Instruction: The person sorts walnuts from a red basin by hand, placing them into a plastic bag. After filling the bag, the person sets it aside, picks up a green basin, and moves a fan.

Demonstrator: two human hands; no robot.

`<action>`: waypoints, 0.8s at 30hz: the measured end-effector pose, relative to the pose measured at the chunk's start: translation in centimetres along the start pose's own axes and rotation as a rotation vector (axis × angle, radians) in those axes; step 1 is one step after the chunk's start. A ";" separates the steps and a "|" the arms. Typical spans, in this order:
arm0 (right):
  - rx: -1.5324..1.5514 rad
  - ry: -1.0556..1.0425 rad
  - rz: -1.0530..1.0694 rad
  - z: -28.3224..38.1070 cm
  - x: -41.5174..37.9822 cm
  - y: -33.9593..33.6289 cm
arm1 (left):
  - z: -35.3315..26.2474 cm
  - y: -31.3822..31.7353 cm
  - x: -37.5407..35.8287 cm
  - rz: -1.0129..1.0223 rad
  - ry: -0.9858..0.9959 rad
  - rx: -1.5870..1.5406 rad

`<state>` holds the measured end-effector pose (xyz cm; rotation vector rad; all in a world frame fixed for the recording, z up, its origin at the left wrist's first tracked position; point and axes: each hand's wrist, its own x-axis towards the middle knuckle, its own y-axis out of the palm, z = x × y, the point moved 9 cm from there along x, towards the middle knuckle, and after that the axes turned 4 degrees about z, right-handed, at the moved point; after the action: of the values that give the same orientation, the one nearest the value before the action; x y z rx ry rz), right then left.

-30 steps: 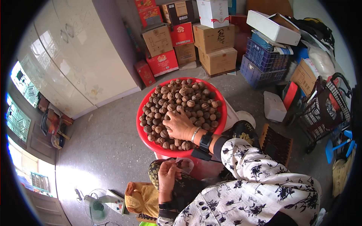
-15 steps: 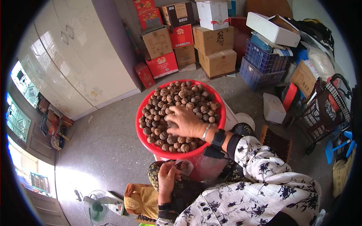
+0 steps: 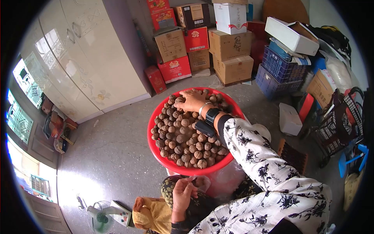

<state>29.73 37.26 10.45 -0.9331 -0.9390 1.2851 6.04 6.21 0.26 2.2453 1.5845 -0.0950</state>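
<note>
Many walnuts [image 3: 180, 138] fill a round red basin [image 3: 155, 150] in front of me. Over the far side of the heap, my right hand [image 3: 191, 102] rests on the walnuts with its fingers spread and bent. Near the basin's front edge, my left hand [image 3: 184, 195] is closed, thumb against fingers, on the edge of a clear plastic bag [image 3: 201, 182]. Part of that bag hangs below the rim, over my patterned trousers.
Stacked cartons [image 3: 230, 43] stand at the back, beside blue crates [image 3: 281, 72]. A cabinet [image 3: 74, 58] is at the left. A shopping trolley [image 3: 337, 121] stands right, a fan [image 3: 102, 217] lower left, and a yellow cloth [image 3: 152, 214] near my left arm.
My right hand has moved from the middle of the walnuts to their far side. My left hand stays at the bag. The whole view has shifted slightly.
</note>
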 end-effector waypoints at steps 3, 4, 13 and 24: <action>0.019 0.011 0.015 -0.2 0.6 0.5 | -0.4 0.2 -0.2 -0.005 -0.011 0.013; 0.061 0.037 0.065 -0.4 0.5 0.9 | -0.4 0.2 -0.2 -0.007 -0.014 0.013; 0.010 -0.131 -0.187 0.2 -2.9 0.0 | -0.5 0.1 0.1 0.001 0.016 0.034; 0.041 -0.203 -0.236 0.2 -10.2 -0.4 | 0.1 -0.3 0.2 -0.021 0.041 0.031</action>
<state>29.10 27.12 10.43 -0.6463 -1.1408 1.2062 5.87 6.39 0.08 2.2685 1.6386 -0.0797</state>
